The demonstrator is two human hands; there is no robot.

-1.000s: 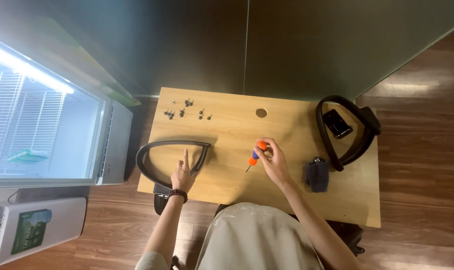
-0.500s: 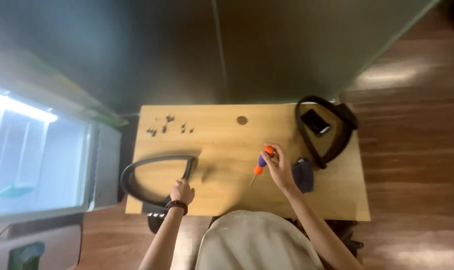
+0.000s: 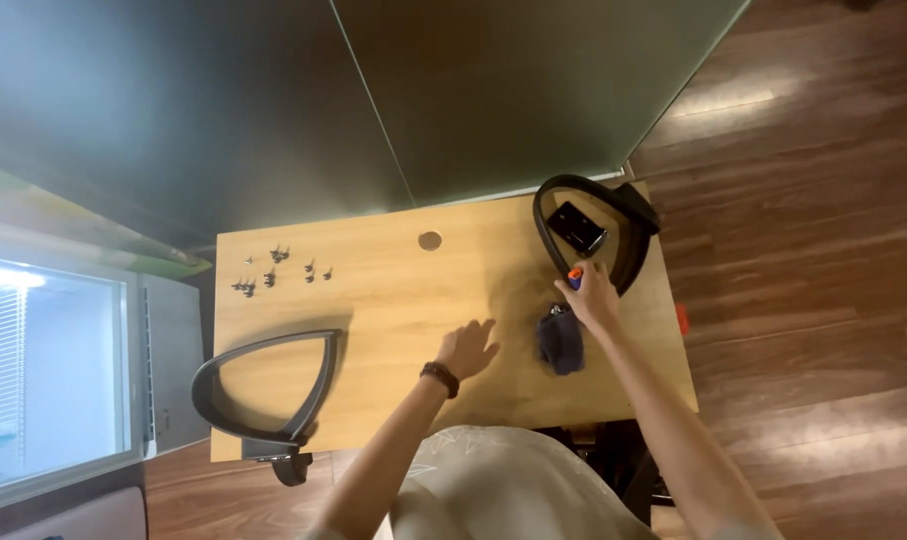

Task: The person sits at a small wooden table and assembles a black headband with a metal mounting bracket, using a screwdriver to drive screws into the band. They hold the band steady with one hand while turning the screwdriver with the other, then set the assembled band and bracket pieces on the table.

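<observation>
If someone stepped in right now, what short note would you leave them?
Left hand: open, flat over the bare wooden desk, holding nothing.
Right hand: closed on the orange screwdriver, beside the right armrest.
The left armrest lies loose at the desk's near left edge; screws are scattered at the far left; a dark pouch sits by the right wrist.
No screws fitted yet that I can see.

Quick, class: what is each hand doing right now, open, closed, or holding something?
Left hand: open, fingers spread, over the wooden table, holding nothing.
Right hand: closed around the orange-and-blue screwdriver.
</observation>
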